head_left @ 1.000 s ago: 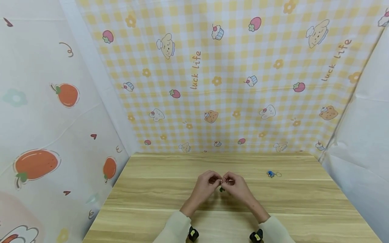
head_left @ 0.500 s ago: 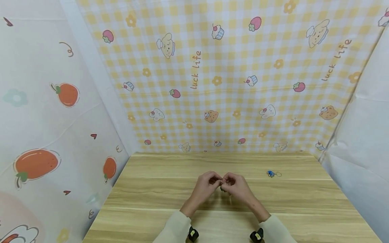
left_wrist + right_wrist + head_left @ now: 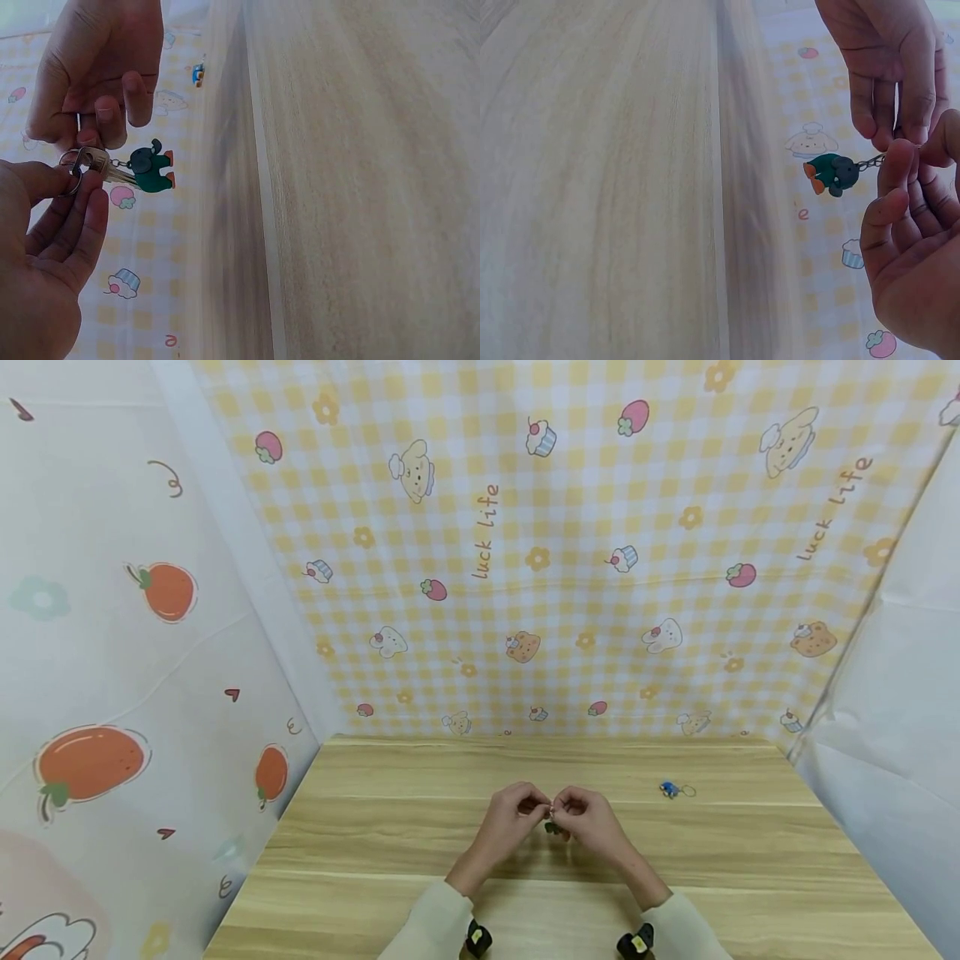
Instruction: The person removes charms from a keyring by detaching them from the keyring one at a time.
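Over the middle of the table my left hand [image 3: 513,818] and right hand [image 3: 588,822] meet fingertip to fingertip. My left thumb and fingers pinch a metal key ring [image 3: 70,193] from below in the left wrist view. At its upper side the right fingertips pinch the ring too, beside the head of a key [image 3: 96,159]. A short chain [image 3: 871,163] joins a small green figure charm with a dark grey head and orange feet [image 3: 824,172]. The charm dangles free of both hands. Fingers hide most of the ring in the right wrist view.
A small blue charm [image 3: 669,789] with a thin loop [image 3: 687,791] lies on the wooden table [image 3: 360,843], to the right and farther back. Behind the table hangs a yellow checked cloth [image 3: 570,610]. A white printed cloth [image 3: 225,652] stands at the left.
Both hands have shifted slightly to the right, fingertips still together. The green charm has swung and shows more below the fingers. The blue charm stays where it was.
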`<act>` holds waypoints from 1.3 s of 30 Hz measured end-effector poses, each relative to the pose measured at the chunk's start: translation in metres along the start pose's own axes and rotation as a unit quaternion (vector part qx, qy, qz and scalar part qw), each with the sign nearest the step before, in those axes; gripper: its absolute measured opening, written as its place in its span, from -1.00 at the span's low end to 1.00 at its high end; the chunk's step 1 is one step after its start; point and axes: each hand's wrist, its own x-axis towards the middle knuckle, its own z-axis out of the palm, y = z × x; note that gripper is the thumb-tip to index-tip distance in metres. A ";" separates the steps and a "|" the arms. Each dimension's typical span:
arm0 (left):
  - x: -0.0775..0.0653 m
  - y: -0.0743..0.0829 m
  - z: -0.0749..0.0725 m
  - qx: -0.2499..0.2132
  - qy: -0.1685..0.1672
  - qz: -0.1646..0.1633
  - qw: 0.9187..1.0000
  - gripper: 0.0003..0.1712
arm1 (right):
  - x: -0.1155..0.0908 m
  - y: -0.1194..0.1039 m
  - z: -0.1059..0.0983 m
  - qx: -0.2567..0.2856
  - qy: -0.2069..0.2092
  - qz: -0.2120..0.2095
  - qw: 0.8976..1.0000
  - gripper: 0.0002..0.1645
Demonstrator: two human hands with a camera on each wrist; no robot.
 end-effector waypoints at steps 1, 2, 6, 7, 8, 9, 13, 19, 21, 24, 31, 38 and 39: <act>0.000 0.001 0.000 0.001 -0.002 0.002 1.000 -0.95 | 0.000 0.000 0.000 0.003 0.000 0.002 1.000 -0.94; 0.000 0.001 0.000 0.002 -0.003 0.004 1.000 -0.95 | 0.000 0.001 -0.001 0.006 0.000 0.003 1.000 -0.94; 0.001 0.002 0.000 0.005 -0.010 0.006 1.000 -0.94 | 0.000 0.002 -0.001 0.016 -0.001 0.009 1.000 -0.93; 0.001 0.002 0.000 0.005 -0.012 0.006 1.000 -0.94 | 0.000 0.002 -0.001 0.017 0.000 0.012 1.000 -0.92; 0.001 0.002 0.000 0.005 -0.014 0.007 1.000 -0.94 | 0.000 0.002 -0.001 0.019 0.001 0.015 1.000 -0.92; 0.001 0.002 0.000 0.005 -0.016 0.007 1.000 -0.94 | -0.001 0.002 -0.001 0.021 0.002 0.018 1.000 -0.92; 0.001 0.002 0.000 0.016 -0.023 0.026 0.999 -0.95 | -0.002 0.000 -0.002 0.022 0.004 0.023 0.999 -0.92; 0.000 0.003 0.000 0.032 -0.025 0.041 0.998 -0.94 | -0.003 -0.001 -0.002 0.028 -0.004 0.032 0.999 -0.88; 0.000 0.003 -0.001 0.028 -0.018 0.030 0.999 -0.94 | -0.002 0.000 -0.003 0.031 -0.002 0.035 0.999 -0.86; 0.000 0.004 -0.001 0.014 -0.008 0.010 1.000 -0.94 | -0.001 0.003 -0.005 0.032 0.003 0.028 0.999 -0.83; 0.002 0.005 -0.003 -0.004 0.000 -0.026 1.000 -0.91 | 0.001 0.007 -0.007 -0.006 -0.005 -0.015 1.000 -0.84; 0.002 0.004 -0.005 0.002 -0.003 -0.033 0.999 -0.92 | -0.001 0.006 -0.005 -0.022 0.011 -0.030 0.999 -0.90; 0.002 0.004 -0.006 0.005 -0.005 -0.034 0.999 -0.92 | -0.001 0.006 -0.005 -0.023 0.012 -0.030 0.999 -0.90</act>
